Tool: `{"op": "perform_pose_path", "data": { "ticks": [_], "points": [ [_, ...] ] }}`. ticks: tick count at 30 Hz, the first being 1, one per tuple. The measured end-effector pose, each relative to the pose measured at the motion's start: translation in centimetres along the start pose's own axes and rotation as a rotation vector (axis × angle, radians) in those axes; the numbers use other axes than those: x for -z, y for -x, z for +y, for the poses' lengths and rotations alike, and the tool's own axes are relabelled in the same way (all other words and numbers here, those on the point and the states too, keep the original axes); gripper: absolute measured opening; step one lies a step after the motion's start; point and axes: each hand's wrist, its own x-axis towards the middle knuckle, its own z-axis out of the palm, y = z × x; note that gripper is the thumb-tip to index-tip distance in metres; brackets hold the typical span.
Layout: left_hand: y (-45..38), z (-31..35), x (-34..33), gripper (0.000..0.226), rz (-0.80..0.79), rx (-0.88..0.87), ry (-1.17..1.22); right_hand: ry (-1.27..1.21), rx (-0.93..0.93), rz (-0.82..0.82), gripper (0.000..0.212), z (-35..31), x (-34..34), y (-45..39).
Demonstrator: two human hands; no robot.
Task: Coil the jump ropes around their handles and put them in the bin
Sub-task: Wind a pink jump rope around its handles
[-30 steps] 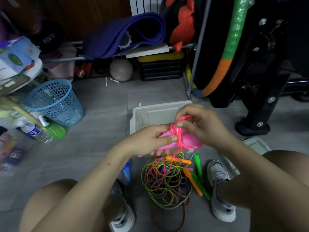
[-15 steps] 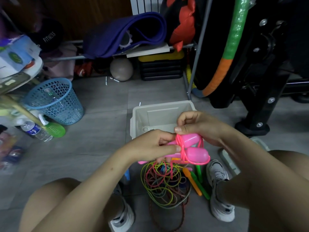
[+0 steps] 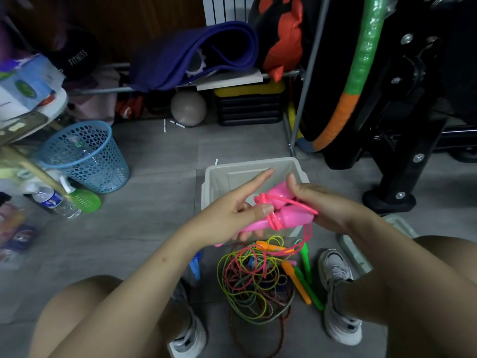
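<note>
The left hand (image 3: 232,215) is pinching the pink handles (image 3: 278,215) under its thumb, forefinger lying straight, while the right hand (image 3: 317,202) is cupping their fat ends, its grip curled round them. The pair's long axis is running near-left to far-right, with the pink rope (image 3: 304,236) trailing down from the right hand's side, so that hand looks better placed to wind. Just beyond, the grey bin (image 3: 247,169) is showing nothing inside; the other ropes (image 3: 255,282) are lying tangled on the floor nearby.

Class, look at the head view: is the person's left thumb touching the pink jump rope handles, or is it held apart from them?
Touching. The head view shows the left hand with its thumb pressed flat on the pink handles, beside the coiled cord.
</note>
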Motion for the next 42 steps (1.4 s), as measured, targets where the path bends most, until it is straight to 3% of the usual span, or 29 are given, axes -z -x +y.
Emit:
{"op": "perform_pose_path", "data": {
  "ticks": [3,7,10,12,17,23,28,33,39,42],
  "points": [
    [-0.2,0.3,0.7,0.044,0.060,-0.064,0.045,-0.077,0.009,0.015,0.092,0.4,-0.5,-0.3],
    [-0.3,0.4,0.6,0.039,0.121,-0.054,0.078,-0.059,0.080,0.107,0.058,1.0,-1.3,0.0],
    [-0.1,0.2,0.5,0.041,0.131,-0.018,0.124,-0.182,0.134,0.068,0.062,1.5,-1.7,0.0],
    [0.0,0.2,0.6,0.043,0.131,0.014,0.175,-0.344,0.158,0.016,0.053,1.7,-1.9,-0.2],
    [0.0,0.2,0.4,0.038,0.069,0.099,0.322,-0.387,0.127,0.099,0.010,1.3,-2.3,-0.2],
    [0.1,0.7,0.1,0.041,-0.126,0.154,0.449,-0.410,0.032,0.138,0.012,1.2,-2.1,-0.2],
    [-0.3,0.8,-0.4,0.057,-0.143,0.195,0.470,-0.433,0.026,0.195,0.018,1.0,-2.3,-0.2],
    [0.1,1.2,1.0,0.045,-0.229,0.318,0.499,-0.487,0.052,0.264,0.020,1.0,-1.4,-0.6],
    [0.0,1.1,0.1,0.035,-0.017,0.278,0.256,-0.506,0.088,0.236,0.020,1.3,-1.5,-0.9],
    [0.0,1.1,0.5,0.039,-0.013,0.295,0.189,-0.512,0.082,0.185,0.017,1.4,-1.9,-0.9]
  ]
}}
